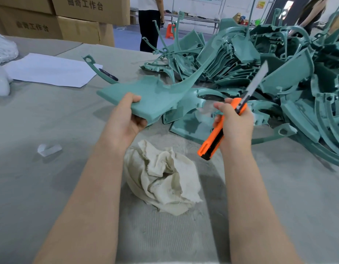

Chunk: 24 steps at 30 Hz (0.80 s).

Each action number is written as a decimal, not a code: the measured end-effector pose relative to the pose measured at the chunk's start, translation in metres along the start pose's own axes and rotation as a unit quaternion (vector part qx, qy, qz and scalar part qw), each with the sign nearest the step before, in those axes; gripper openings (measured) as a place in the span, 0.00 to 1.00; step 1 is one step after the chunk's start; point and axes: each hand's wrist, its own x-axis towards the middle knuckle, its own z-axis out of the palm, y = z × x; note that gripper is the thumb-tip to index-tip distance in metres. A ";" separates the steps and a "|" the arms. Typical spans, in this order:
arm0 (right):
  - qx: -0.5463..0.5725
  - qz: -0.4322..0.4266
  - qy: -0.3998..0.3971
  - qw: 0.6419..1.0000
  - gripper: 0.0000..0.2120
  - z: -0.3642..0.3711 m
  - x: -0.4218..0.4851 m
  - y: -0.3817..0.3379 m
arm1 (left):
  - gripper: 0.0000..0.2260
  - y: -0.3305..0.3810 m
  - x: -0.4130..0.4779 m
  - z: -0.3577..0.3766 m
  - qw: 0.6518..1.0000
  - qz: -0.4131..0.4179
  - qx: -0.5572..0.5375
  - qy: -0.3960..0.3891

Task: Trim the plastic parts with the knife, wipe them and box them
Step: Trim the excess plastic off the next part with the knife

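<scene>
Head view: left hand (126,119) grips a teal plastic part (155,96) at mid-frame, thumb on top, fingers curled under its near edge. Part is lifted off the table (50,121); its long curved arm sweeps up and right toward the pile of teal parts (279,73) filling the right side of the frame.

Right hand (235,122) is wrapped around an orange utility knife (222,130), right of centre. Blade is extended and points up-right, over the pile; it is apart from the held part. Handle butt sticks out below the hand.

Crumpled off-white rag (164,178) lies on the table at lower centre, between the forearms, nothing touching it.

Left side: white paper sheet (50,71) at upper left, one loose curved teal piece (96,69) with a dark pen (108,74) at its edge. Small clear plastic scrap (49,149) at left-centre. Cardboard boxes (60,18) stacked along the top left. Two people stand in the background at top; one (149,21) is near centre, the other (313,14) at far right.
</scene>
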 end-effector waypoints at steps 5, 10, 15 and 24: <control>-0.013 0.021 -0.099 0.995 0.05 0.019 -0.016 0.006 | 0.04 -0.014 0.003 0.011 0.999 0.041 0.024 -0.020; -0.013 0.035 -0.115 0.993 0.08 0.025 -0.022 0.008 | 0.07 -0.019 0.004 0.012 0.997 0.062 0.038 -0.026; -0.029 0.036 -0.115 0.992 0.08 0.025 -0.021 0.009 | 0.09 -0.019 0.004 0.013 0.996 0.063 0.052 -0.018; -0.041 0.030 -0.108 0.993 0.08 0.024 -0.021 0.010 | 0.07 -0.020 0.004 0.014 0.997 0.055 0.050 -0.021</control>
